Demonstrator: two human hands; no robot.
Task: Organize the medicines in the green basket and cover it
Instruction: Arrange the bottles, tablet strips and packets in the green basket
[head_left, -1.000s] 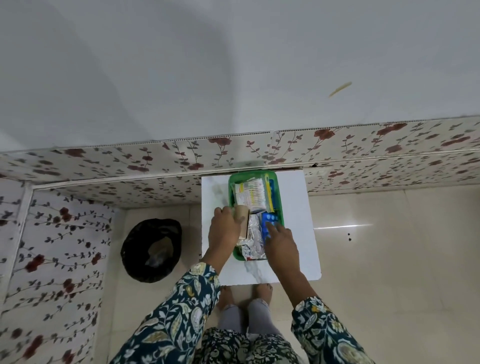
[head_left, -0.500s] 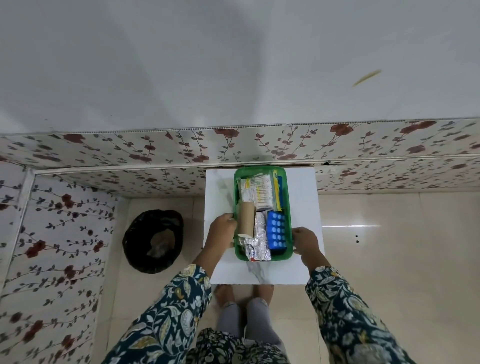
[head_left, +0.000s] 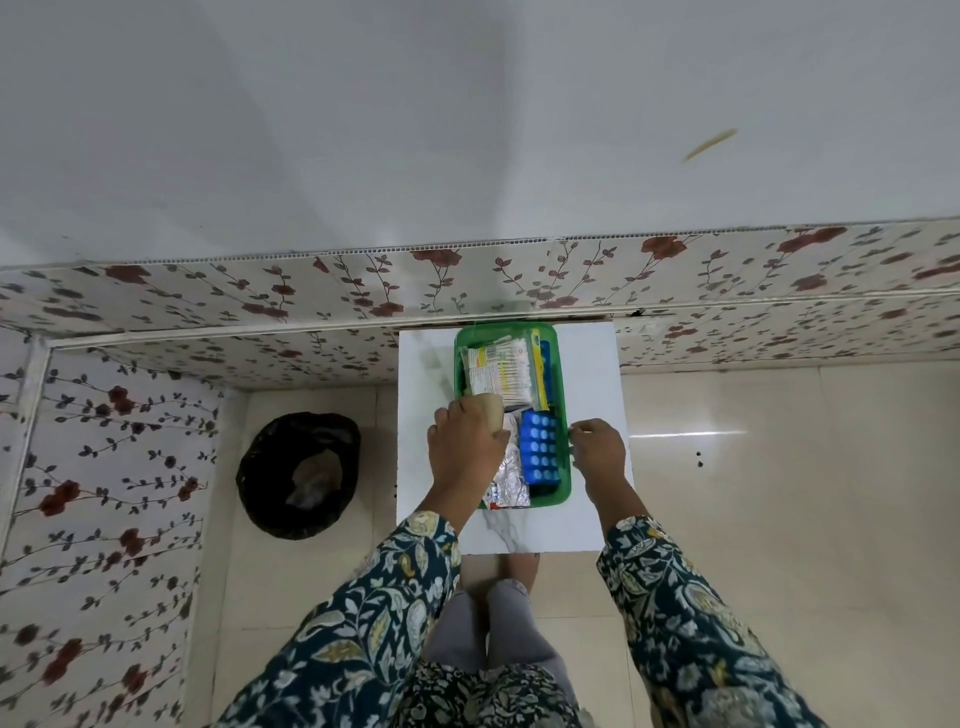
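Our two hands work at the green basket (head_left: 562, 415) on the small white table (head_left: 589, 374).

Nearest us, our patterned sleeves (head_left: 363, 613) reach out over our feet (head_left: 511, 566). Our left hand (head_left: 465, 447) is curled around a tan roll (head_left: 491, 410) over the basket's left side, hiding part of the foil strips (head_left: 511, 475) there. Our right hand (head_left: 600, 449) hovers just beside the right rim, fingers loosely bent, holding nothing we can make out. Inside lie a blue blister pack (head_left: 539, 449) and, farther back, a white packet (head_left: 501, 371). A black bin (head_left: 298, 475) stands left on the floor; the flowered wall (head_left: 260, 291) lies beyond.
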